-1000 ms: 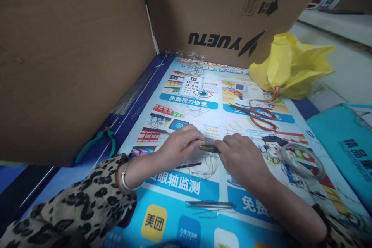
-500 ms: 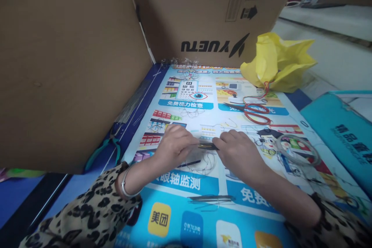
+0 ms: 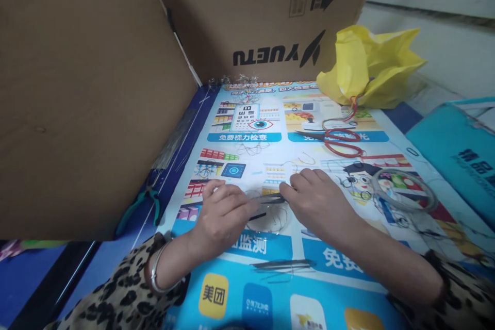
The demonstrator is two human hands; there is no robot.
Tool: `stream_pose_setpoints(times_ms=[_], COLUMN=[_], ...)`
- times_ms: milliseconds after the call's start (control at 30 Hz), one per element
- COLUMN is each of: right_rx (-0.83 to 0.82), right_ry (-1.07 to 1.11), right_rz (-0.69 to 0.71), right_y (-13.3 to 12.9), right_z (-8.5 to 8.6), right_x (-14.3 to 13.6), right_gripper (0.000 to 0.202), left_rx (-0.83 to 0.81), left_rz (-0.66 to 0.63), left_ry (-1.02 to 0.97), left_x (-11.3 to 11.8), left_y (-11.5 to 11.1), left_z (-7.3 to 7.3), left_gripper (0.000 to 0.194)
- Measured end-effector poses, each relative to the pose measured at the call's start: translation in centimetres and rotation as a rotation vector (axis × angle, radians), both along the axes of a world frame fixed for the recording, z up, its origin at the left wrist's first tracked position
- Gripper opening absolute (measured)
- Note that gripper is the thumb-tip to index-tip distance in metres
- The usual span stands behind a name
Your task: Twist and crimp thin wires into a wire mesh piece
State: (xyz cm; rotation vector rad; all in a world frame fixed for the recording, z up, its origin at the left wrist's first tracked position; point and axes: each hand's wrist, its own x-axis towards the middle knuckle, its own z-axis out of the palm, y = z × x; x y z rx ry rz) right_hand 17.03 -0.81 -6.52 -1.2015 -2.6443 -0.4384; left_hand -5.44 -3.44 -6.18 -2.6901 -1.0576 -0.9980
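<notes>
My right hand (image 3: pixel 315 201) is closed around a slim dark pointed tool (image 3: pixel 273 198), perhaps tweezers; the hand hides most of it. Its tip points left, towards my left hand (image 3: pixel 226 214). That hand has its thumb and forefinger pinched beside the tip, their ends slightly blurred, and what they hold is too small to make out. Under the hands lie loops of thin wire (image 3: pixel 284 224) and a short dark stick (image 3: pixel 258 217) on the printed poster. Nearer me rests a bundle of dark straight wires (image 3: pixel 284 265).
Red-handled scissors (image 3: pixel 342 136) and a wire coil (image 3: pixel 433 196) lie to the right. A yellow paper bundle (image 3: pixel 367 69) sits behind them, near a teal box (image 3: pixel 456 149). Teal-handled pliers (image 3: pixel 154 201) are at left. Cardboard walls (image 3: pixel 85 87) stand left and behind.
My left hand has turned and shifted slightly left and down, its fingers loosening around the tool's tip. The right hand keeps its grip. The camera view has moved a little.
</notes>
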Motion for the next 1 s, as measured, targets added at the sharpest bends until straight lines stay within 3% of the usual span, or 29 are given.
stream_pose_setpoints(times_ms=[333, 667, 1000], right_rx=[0.051, 0.128, 0.216], right_ry=[0.053, -0.037, -0.082], right_rz=[0.081, 0.138, 0.154], right_y=[0.5, -0.4, -0.5], right_z=[0.2, 0.8, 1.2], right_x=[0.5, -0.2, -0.2], right_gripper=[0.018, 0.016, 0.015], left_rx=[0.009, 0.164, 0.199], left_rz=[-0.015, -0.081, -0.123], left_ry=[0.027, 0.074, 0.133], left_x=[-0.2, -0.5, -0.2], left_y=[-0.1, -0.8, -1.3], left_z=[-0.2, -0.5, 0.3], left_gripper=[0.021, 0.017, 0.015])
